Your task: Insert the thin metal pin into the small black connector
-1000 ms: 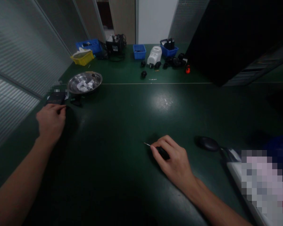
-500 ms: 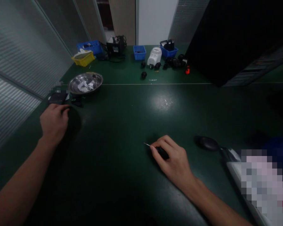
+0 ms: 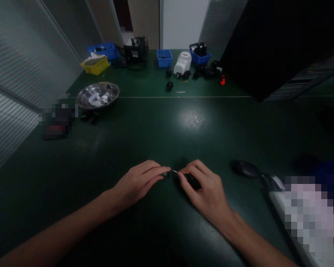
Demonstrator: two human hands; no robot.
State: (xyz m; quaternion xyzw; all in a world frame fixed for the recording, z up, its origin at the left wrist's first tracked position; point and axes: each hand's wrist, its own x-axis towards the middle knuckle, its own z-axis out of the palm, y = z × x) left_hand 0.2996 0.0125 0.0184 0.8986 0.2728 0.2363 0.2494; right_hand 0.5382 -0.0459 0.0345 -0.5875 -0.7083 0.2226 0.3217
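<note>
My left hand [image 3: 143, 178] is closed, its fingertips pinching a small dark piece with a green patch [image 3: 166, 174]. Most of that piece is behind the fingers. Just to its right, my right hand [image 3: 203, 182] is wrapped round a black tool with a thin metal tip [image 3: 193, 181]. The metal tip points left and comes up close to my left fingertips; whether it touches the small piece I cannot tell. Both hands are low over the dark green table [image 3: 156, 141].
At the left stand a steel bowl [image 3: 83, 102] holding white scraps and small black parts [image 3: 90, 117]. Along the back are a yellow bin [image 3: 96, 68], blue bins [image 3: 164, 63], a white vented device [image 3: 183, 63] and black parts [image 3: 169, 85]. A black computer mouse [image 3: 246, 169] lies right.
My left hand has come from the small black parts by the bowl to the middle, with the small dark piece in its fingers. My right hand has stayed almost still.
</note>
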